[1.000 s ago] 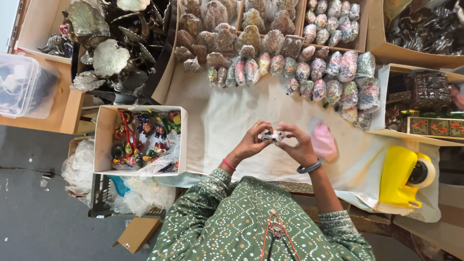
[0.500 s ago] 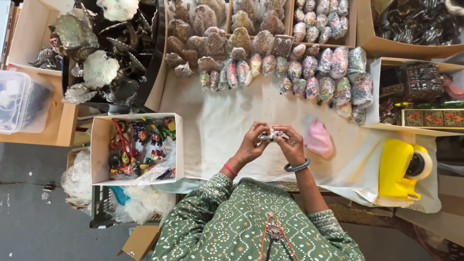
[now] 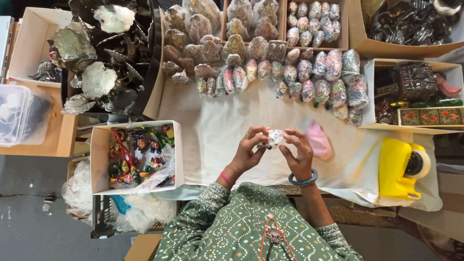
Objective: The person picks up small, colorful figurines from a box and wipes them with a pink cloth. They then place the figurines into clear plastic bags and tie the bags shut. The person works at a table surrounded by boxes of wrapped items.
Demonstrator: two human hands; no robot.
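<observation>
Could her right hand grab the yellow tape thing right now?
Probably not at once. The right hand and left hand both hold a small wrapped piece. The tape dispenser lies off to the right on the cloth, nothing between, so freeing that hand should do.

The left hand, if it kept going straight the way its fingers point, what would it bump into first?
The left hand would first meet the small wrapped item it already touches; beyond that, likely the right hand.

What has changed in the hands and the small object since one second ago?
Both hands, left hand and right hand, kept hold of the small wrapped item and turned it, so that more of its clear wrapping shows. The pink bag, the tape dispenser and the white box stayed in place.
</observation>
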